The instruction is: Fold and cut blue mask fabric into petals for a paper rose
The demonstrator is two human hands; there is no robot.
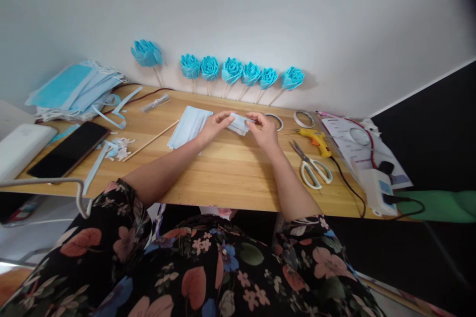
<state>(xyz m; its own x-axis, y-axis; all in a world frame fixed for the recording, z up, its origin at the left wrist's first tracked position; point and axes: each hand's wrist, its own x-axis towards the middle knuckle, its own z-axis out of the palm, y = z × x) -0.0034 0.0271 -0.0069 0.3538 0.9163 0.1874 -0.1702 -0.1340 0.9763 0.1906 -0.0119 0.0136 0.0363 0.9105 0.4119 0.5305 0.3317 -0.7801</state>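
Between my two hands, above the middle of the table, is a small pale blue piece of mask fabric (238,124). My left hand (217,125) pinches its left end between thumb and fingers. At its right end, my right hand (263,131) grips it with thumb and forefinger. Just left of my left hand, flat pale blue mask sheets (189,126) lie on the wood. A thin wooden stick (150,140) rests slantwise beside them. A roll of tape (275,122) is partly hidden behind my right hand.
Several blue fabric roses (232,70) on sticks lean on the wall. Left are a mask stack (74,90), a phone (70,151) and fabric scraps (118,148). Right are scissors (310,166), a yellow glue gun (315,141), another tape roll (304,119) and a power strip (377,190) with cords.
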